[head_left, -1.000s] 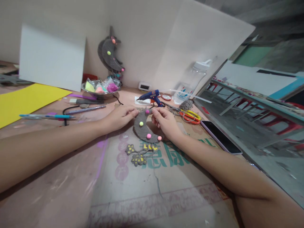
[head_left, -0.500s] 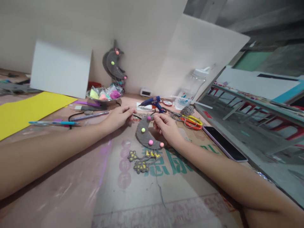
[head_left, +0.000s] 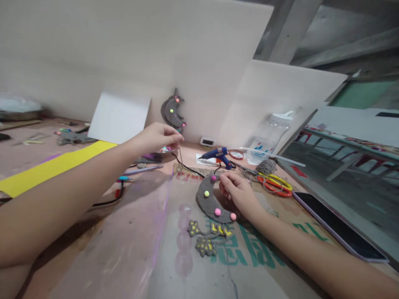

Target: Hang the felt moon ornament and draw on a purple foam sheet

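Observation:
A grey yarn-wrapped crescent moon (head_left: 204,199) with several coloured pom-poms lies on the printed cardboard. My right hand (head_left: 238,191) pinches its upper tip, the fingers closed. Below the crescent lie small grey-and-yellow flower charms (head_left: 205,246) and a charm with yellow letter-like marks (head_left: 221,229), joined by yarn. My left hand (head_left: 165,137) is raised above the table, left of the crescent, in a pinch. A thin strand of grey yarn (head_left: 180,156) appears to hang from its fingertips.
Behind the crescent rests a blue glue gun (head_left: 220,155) with its black cord. Scissors (head_left: 276,185), a yarn ball (head_left: 267,166) and a phone (head_left: 338,224) are at right. A bottle (head_left: 274,133) and another crescent (head_left: 173,110) stand behind. Yellow sheet (head_left: 59,168) lies left.
My left hand has risen from the cardboard's far edge, away from the crescent, and the strand shows below it. My right hand stays at the crescent's tip. The view has shifted left and up.

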Demonstrator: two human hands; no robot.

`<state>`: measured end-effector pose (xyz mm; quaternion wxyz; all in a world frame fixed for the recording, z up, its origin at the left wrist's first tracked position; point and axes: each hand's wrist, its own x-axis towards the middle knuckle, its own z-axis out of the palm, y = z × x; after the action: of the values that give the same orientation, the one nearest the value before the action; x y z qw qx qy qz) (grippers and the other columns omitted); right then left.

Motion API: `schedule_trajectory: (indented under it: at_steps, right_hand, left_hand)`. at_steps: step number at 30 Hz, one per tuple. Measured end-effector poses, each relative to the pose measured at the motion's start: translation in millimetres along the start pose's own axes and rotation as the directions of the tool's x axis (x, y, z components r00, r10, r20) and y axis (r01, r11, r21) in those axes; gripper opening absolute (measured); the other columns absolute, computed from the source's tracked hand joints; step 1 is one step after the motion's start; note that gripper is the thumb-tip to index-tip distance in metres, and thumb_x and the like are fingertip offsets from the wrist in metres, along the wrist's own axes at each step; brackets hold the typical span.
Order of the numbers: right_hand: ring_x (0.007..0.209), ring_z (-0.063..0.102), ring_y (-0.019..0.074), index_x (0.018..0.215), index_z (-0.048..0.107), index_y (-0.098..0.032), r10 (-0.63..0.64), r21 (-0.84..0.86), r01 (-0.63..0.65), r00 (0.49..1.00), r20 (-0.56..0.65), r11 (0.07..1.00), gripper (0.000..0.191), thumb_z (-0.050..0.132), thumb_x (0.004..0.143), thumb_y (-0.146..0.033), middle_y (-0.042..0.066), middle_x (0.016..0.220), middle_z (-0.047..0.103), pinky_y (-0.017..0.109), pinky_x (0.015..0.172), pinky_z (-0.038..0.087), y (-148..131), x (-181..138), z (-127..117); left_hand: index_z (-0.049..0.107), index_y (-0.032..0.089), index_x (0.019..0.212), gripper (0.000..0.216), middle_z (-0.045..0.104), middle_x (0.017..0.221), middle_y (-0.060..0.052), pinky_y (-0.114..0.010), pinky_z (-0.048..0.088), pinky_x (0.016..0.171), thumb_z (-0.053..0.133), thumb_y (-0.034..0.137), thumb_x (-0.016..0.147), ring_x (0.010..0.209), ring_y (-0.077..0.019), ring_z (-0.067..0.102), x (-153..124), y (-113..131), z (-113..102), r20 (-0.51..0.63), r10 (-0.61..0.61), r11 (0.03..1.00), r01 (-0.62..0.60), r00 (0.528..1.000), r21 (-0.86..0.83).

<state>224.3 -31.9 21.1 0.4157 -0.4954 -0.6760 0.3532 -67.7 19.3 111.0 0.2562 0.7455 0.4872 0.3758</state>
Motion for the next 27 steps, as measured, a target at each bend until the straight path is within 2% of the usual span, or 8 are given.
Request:
schedule_trajectory:
  at_steps: [4, 6, 8, 10, 12, 16, 21, 27]
  right_hand:
    - [0.049, 0.039, 0.0122, 0.079, 0.057, -0.022, 0.015, 0.007, -0.015, 1.000, 0.014, 1.000, 0.046, 0.059, 0.087, -0.068, -0.004, 0.058, 0.048, 0.027, 0.049, 0.029, 3, 0, 0]
    - [0.050, 0.039, 0.0122, 0.076, 0.055, -0.023, 0.007, -0.005, -0.007, 1.000, 0.018, 1.000, 0.046, 0.058, 0.089, -0.067, -0.004, 0.058, 0.048, 0.028, 0.049, 0.029, 4, 0, 0]
    - [0.050, 0.038, 0.0119, 0.074, 0.055, -0.023, 0.001, -0.017, 0.000, 1.000, 0.020, 1.000, 0.046, 0.057, 0.089, -0.066, -0.003, 0.058, 0.049, 0.028, 0.050, 0.029, 3, 0, -1]
    - [0.049, 0.038, 0.0118, 0.076, 0.056, -0.022, 0.010, -0.013, -0.010, 1.000, 0.022, 1.000, 0.046, 0.058, 0.088, -0.067, -0.003, 0.058, 0.049, 0.028, 0.050, 0.029, 2, 0, 0]
    - [0.048, 0.037, 0.0117, 0.078, 0.058, -0.022, 0.029, 0.001, -0.029, 0.999, 0.023, 1.000, 0.046, 0.059, 0.086, -0.068, -0.004, 0.057, 0.049, 0.028, 0.049, 0.028, 2, 0, 0]
    - [0.049, 0.038, 0.0119, 0.080, 0.059, -0.022, 0.044, 0.012, -0.045, 0.999, 0.029, 0.999, 0.047, 0.061, 0.084, -0.069, -0.004, 0.057, 0.048, 0.028, 0.049, 0.028, 2, 0, 1]
    - [0.050, 0.038, 0.0118, 0.081, 0.060, -0.021, 0.039, 0.005, -0.039, 0.999, 0.039, 0.999, 0.048, 0.061, 0.084, -0.069, -0.004, 0.058, 0.049, 0.028, 0.050, 0.029, -1, -1, 2]
    - [0.048, 0.037, 0.0111, 0.081, 0.059, -0.022, 0.043, 0.041, -0.044, 0.998, 0.035, 0.998, 0.047, 0.062, 0.084, -0.069, -0.004, 0.058, 0.049, 0.027, 0.049, 0.030, -3, -3, 2]
  left_hand:
    - [0.078, 0.018, 0.105, 0.031, 0.080, 0.102, -0.010, -0.035, 0.055, 0.084, 0.064, 0.041, 0.092, 0.092, -0.0220, 0.072, 2, -3, -25, -0.363, 0.036, 0.997, -0.058, 0.931, -0.050]
    - [0.078, 0.021, 0.110, 0.031, 0.079, 0.113, -0.008, -0.039, 0.052, 0.097, 0.061, 0.043, 0.095, 0.106, -0.0249, 0.070, 2, -7, -34, -0.507, 0.164, 0.985, -0.116, 0.846, 0.126]
    - [0.076, 0.023, 0.117, 0.033, 0.076, 0.124, -0.008, -0.043, 0.043, 0.111, 0.056, 0.042, 0.099, 0.121, -0.0274, 0.065, 4, -14, -41, -0.537, 0.323, 0.924, -0.137, 0.779, 0.357]
    - [0.071, 0.022, 0.130, 0.039, 0.070, 0.136, -0.010, -0.047, 0.031, 0.121, 0.050, 0.038, 0.101, 0.135, -0.0295, 0.056, 7, -24, -47, -0.468, 0.397, 0.840, -0.107, 0.789, 0.533]
    - [0.064, 0.020, 0.140, 0.046, 0.066, 0.142, -0.013, -0.050, 0.024, 0.123, 0.048, 0.034, 0.099, 0.144, -0.0319, 0.048, 13, -37, -50, -0.371, 0.331, 0.781, -0.031, 0.868, 0.624]
    - [0.075, 0.024, 0.124, 0.040, 0.078, 0.120, -0.008, -0.039, 0.046, 0.104, 0.057, 0.028, 0.088, 0.116, -0.0289, 0.068, 19, -60, -49, -0.166, 0.087, 0.771, 0.039, 0.982, 0.636]
    - [0.077, 0.025, 0.115, 0.037, 0.080, 0.113, -0.005, -0.026, 0.048, 0.082, 0.064, 0.035, 0.081, 0.098, -0.0226, 0.071, 17, -68, -45, -0.103, -0.003, 0.824, 0.061, 0.995, 0.564]
    - [0.079, 0.020, 0.088, 0.025, 0.078, 0.082, -0.003, -0.026, 0.041, 0.063, 0.067, 0.041, 0.082, 0.074, -0.0200, 0.066, 11, -36, -15, 0.092, -0.047, 0.955, 0.018, 0.995, 0.296]
